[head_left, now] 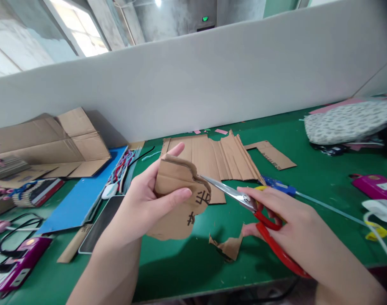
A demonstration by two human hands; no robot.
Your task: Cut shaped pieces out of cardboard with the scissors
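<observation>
- While your left hand (142, 205) grips the cardboard piece (177, 180), your right hand (295, 224) clasps the red scissors (241, 196).
- Their blades meet its three-o'clock edge.

The cardboard piece (177, 199) is matt brown corrugated board with rough cut edges. The scissors (244, 203) have bright, smooth metal blades and glossy red plastic handles. The table (308, 169) carries a matt green covering. The flattened box (53, 144) is plain brown cardboard.
</observation>
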